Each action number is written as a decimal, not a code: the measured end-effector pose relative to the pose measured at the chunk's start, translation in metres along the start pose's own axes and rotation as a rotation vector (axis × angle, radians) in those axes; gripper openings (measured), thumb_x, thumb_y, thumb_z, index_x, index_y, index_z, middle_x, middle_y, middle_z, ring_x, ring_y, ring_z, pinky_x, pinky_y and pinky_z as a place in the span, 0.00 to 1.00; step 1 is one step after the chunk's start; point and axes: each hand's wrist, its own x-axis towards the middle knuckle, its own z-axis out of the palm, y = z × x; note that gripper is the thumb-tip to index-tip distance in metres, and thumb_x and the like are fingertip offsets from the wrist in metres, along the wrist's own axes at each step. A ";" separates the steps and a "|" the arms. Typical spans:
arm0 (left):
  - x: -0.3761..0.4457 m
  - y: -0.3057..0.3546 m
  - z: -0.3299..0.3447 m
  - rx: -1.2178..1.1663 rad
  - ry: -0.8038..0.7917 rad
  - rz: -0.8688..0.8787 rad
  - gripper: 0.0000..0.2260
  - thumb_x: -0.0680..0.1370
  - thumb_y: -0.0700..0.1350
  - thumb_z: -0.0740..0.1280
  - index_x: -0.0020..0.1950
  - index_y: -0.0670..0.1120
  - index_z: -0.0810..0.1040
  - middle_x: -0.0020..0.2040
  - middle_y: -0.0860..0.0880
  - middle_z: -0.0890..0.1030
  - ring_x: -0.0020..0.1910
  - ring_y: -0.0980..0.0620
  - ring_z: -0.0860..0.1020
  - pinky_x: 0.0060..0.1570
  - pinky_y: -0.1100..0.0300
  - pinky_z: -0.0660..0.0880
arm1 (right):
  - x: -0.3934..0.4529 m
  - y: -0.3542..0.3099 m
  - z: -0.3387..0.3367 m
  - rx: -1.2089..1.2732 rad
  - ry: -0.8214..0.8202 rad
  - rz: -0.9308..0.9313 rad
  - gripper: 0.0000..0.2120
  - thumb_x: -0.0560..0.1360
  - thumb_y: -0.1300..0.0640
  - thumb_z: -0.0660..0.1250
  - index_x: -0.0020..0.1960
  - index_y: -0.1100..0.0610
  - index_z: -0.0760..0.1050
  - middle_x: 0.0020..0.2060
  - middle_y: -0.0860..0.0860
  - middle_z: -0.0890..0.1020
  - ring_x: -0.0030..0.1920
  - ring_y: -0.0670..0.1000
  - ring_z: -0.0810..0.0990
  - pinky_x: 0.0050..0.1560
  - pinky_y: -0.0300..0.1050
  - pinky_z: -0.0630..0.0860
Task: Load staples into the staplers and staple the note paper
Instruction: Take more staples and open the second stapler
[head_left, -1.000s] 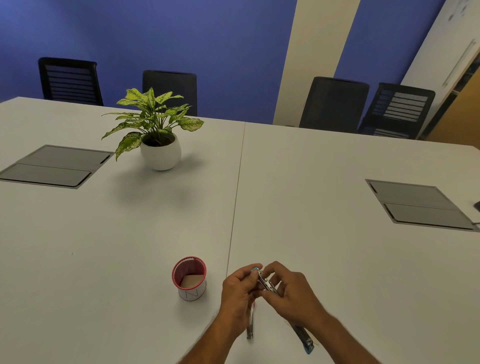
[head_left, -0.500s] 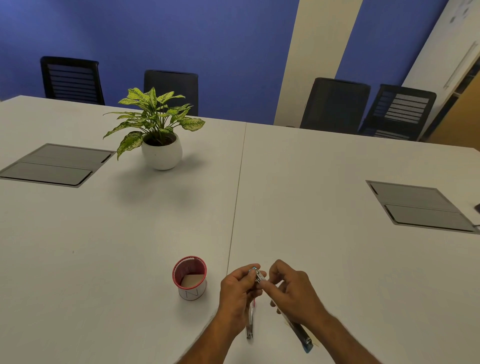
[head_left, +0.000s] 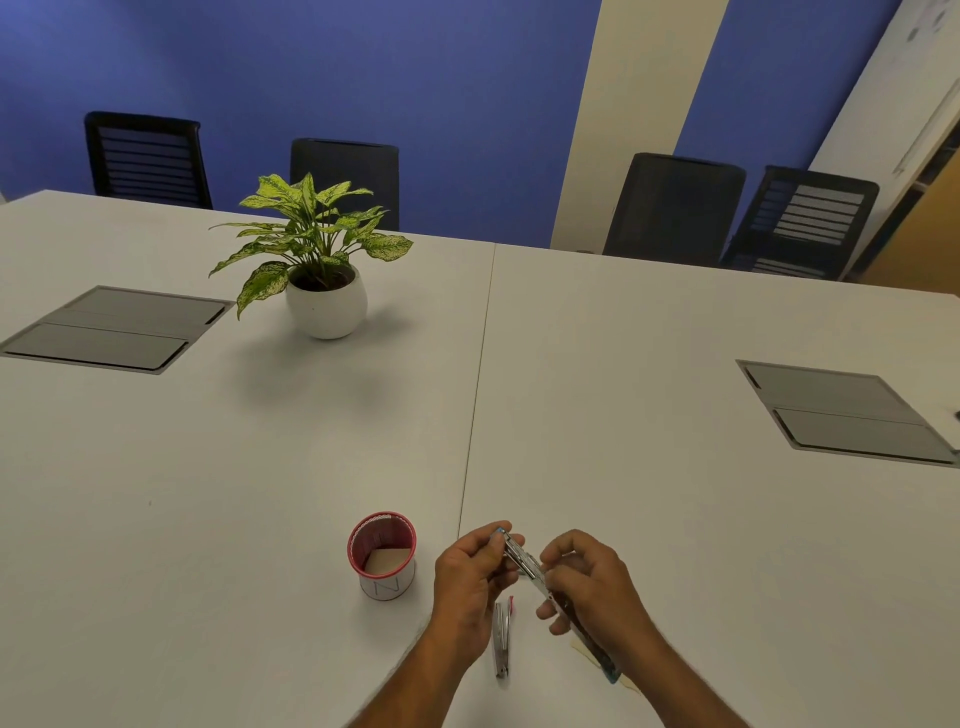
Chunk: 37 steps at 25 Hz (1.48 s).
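Note:
I hold an opened blue stapler above the white table near its front edge. My left hand pinches the far tip of its metal staple channel. My right hand grips the channel's middle, fingers curled round it; the blue body trails down to the right behind my wrist. A second stapler, metal with a pink part, lies flat on the table between my hands. A sliver of pale note paper shows under my right wrist. I cannot make out any staples.
A red-rimmed round cup holding a brown card stands just left of my left hand. A potted plant stands farther back on the left. Grey cable hatches sit at left and right. Black chairs line the far edge.
My right hand has slid a little along the stapler's channel and my fingers have shifted. The view has tipped slightly. The stapler on the table has not moved.

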 end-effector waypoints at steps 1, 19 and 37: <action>0.000 -0.001 0.000 0.003 0.001 0.000 0.08 0.81 0.38 0.64 0.56 0.42 0.82 0.47 0.43 0.87 0.39 0.49 0.85 0.37 0.61 0.81 | 0.001 -0.001 -0.001 0.038 -0.018 0.052 0.08 0.66 0.58 0.66 0.44 0.58 0.77 0.41 0.62 0.85 0.32 0.62 0.84 0.32 0.54 0.80; 0.003 0.003 0.000 0.360 0.090 0.133 0.09 0.78 0.38 0.69 0.57 0.41 0.83 0.43 0.45 0.87 0.37 0.48 0.85 0.37 0.59 0.82 | 0.006 0.012 -0.017 0.301 -0.226 0.404 0.14 0.68 0.64 0.74 0.54 0.64 0.83 0.49 0.65 0.85 0.36 0.59 0.83 0.35 0.46 0.80; 0.002 0.005 0.015 0.403 0.168 0.091 0.12 0.72 0.36 0.73 0.55 0.44 0.83 0.45 0.44 0.86 0.38 0.50 0.85 0.37 0.62 0.81 | 0.006 0.011 -0.018 0.267 -0.195 0.371 0.13 0.69 0.63 0.73 0.54 0.62 0.83 0.47 0.64 0.86 0.36 0.58 0.83 0.36 0.47 0.80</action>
